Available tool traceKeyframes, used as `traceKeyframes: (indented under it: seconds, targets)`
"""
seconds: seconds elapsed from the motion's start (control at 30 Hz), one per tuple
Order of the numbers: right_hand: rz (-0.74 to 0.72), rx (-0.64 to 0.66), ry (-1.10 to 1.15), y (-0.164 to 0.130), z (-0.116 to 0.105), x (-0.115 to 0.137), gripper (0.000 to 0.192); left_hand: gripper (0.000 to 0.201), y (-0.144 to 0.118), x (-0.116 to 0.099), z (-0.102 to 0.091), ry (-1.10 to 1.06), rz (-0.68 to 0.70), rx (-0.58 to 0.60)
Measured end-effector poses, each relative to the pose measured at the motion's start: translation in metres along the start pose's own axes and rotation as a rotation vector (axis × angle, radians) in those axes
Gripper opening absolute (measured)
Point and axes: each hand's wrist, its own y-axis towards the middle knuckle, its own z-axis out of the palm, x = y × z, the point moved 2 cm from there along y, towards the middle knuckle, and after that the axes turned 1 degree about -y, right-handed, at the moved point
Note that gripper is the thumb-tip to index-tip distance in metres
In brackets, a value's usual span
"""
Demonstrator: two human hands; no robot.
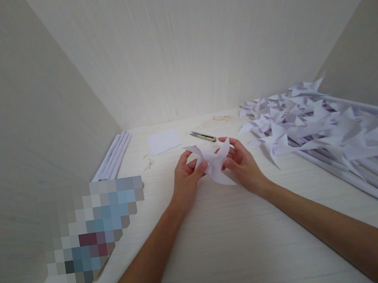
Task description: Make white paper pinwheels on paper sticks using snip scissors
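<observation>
The pinwheel (213, 164) is a white paper shape w/ pointy flaps, held up just over the table (224, 239), near the middle of the view. Both hands hold it.

The left hand (186, 179) is at 9 o'clock from the pinwheel. Its thumb and fingers pinch the left side of the paper, so they are closed on it. The right hand (243, 162) is at 3 o'clock. Its fingers curl round the right side, w/ one flap poking up past them. So that hand grips the paper too.

At 12 o'clock from the pinwheel, near it, lies a cutter (203, 136) flat on the table. At 11 o'clock lies a paper square (163, 141), flat, apart from the cutter. Some small scraps (148, 162) sit at 9 to 10 o'clock, just beside the square.

Far off at 9 o'clock, a few paper sticks (113, 156) lie side by side along the left wall (26, 136). At 3 o'clock, well apart from the hands, is a big pile (314, 128) of done pinwheels on long white sticks, all lying on the table. They overlap a lot, so I can't count them.

At 7 o'clock there is a blurred patch; can't tell what it is.
</observation>
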Motion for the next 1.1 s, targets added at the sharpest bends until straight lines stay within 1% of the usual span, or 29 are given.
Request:
traceKeyframes:
  seconds: [0.17, 0.53, 0.7, 0.8, 1.0, 1.1]
  targets:
    - [0.012, -0.015, 0.001, 0.0008, -0.0007, -0.001, 0.052, 0.052, 0.0001, 0.0001, -0.0003, -0.014, 0.002, 0.003]
    - [0.018, -0.016, -0.014, 0.0011, -0.001, -0.0016, 0.046, 0.059, 0.0009, 0.0009, -0.0028, 0.013, 0.008, -0.025]
    - [0.033, -0.009, -0.003, 0.0011, -0.0003, -0.0008, 0.046, 0.06, 0.0007, 0.001, -0.003, 0.028, 0.005, -0.014]
    - [0.047, -0.013, 0.005, 0.0004, 0.0009, 0.0015, 0.042, 0.06, 0.0003, 0.001, -0.0034, 0.034, 0.005, -0.012]
    - [0.144, 0.028, -0.059, -0.0029, 0.0045, 0.0013, 0.034, 0.059, -0.001, 0.0003, -0.003, 0.097, 0.015, -0.004]
    - [0.179, 0.006, -0.117, -0.0038, 0.0048, 0.0005, 0.031, 0.06, -0.0023, -0.0003, -0.0008, 0.157, 0.028, -0.007]
